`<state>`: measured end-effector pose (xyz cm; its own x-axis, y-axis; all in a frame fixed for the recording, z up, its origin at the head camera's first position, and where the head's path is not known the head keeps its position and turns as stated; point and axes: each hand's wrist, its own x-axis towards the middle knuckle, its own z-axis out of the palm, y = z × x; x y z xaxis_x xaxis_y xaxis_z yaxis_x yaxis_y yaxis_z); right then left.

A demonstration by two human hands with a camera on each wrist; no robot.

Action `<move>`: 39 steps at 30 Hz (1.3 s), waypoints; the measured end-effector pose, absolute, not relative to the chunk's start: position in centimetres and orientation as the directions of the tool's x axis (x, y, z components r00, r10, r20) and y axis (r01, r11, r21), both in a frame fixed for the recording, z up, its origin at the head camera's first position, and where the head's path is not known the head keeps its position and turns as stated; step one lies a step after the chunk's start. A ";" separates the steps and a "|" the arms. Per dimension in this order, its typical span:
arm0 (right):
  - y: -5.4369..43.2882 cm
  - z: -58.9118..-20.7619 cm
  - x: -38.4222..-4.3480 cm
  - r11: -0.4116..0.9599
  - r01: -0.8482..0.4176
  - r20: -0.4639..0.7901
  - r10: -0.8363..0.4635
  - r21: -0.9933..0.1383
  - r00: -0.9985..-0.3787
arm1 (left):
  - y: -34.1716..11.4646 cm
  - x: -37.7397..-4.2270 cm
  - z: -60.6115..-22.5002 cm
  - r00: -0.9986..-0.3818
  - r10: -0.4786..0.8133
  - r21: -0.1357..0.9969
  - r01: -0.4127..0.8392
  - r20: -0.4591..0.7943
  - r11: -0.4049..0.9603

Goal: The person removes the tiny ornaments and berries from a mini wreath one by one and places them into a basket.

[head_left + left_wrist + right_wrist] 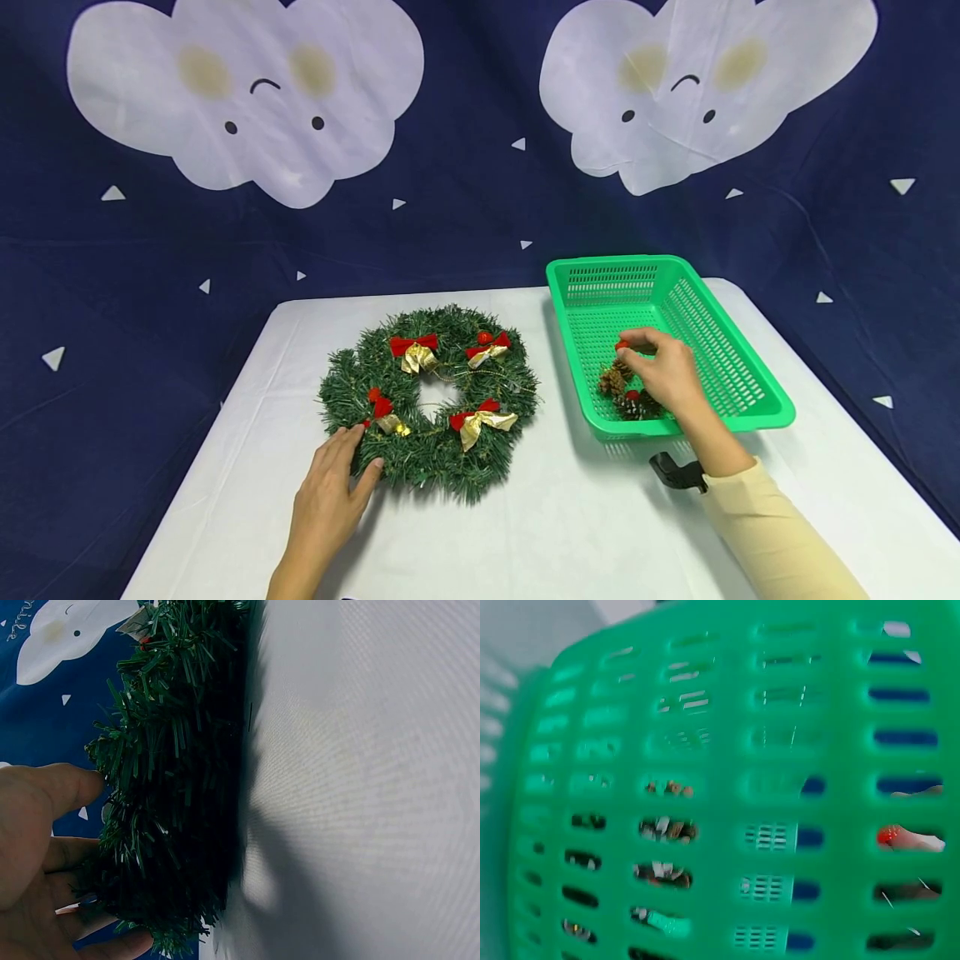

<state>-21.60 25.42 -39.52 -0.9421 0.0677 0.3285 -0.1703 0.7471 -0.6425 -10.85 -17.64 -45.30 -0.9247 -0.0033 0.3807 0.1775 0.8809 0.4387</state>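
Note:
A green wreath (450,462) with red and gold bows (483,421) lies flat on the white table. My left hand (326,492) rests against its lower left edge, thumb and fingers spread; in the left wrist view the fingertips touch the green needles (165,750). Over the green plastic basket (705,325), my right hand (663,371) pinches a small red ball (622,345) between thumb and fingers. Below that hand, several pine cones (612,382) lie in the basket's near part. The basket wall (720,825) fills the right wrist view, with the red ball glimpsed through a slot.
The table (570,517) is covered with white cloth. Behind it hangs a dark blue backdrop (465,233) with white clouds. A black wrist device (677,472) is at my right wrist, beside the basket's near edge.

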 end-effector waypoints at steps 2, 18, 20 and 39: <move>25.8 -39.6 -21.7 0.749 -0.169 0.319 0.059 -0.641 -0.946 | -17.6 -10.9 -45.3 -0.926 -0.002 0.437 0.176 0.378 0.882; 28.1 -39.8 -22.1 0.789 -0.090 0.140 -0.005 -0.608 -0.990 | -17.6 -10.8 -45.3 -0.926 -0.002 0.436 0.176 0.378 0.883; 28.3 -39.8 -22.2 0.788 -0.090 0.134 -0.010 -0.609 -0.991 | -17.6 -10.8 -45.2 -0.925 -0.002 0.435 0.176 0.379 0.883; 29.0 -40.2 -22.5 0.817 -0.095 0.041 -0.087 -0.568 -0.995 | -17.6 -10.8 -45.3 -0.921 0.006 0.426 0.186 0.389 0.886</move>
<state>-22.54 29.03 -40.24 -0.9953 -0.0875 0.0408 -0.0951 0.8173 -0.5683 -10.84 -17.61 -45.25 -0.9211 0.0057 0.3894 0.1855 0.8856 0.4258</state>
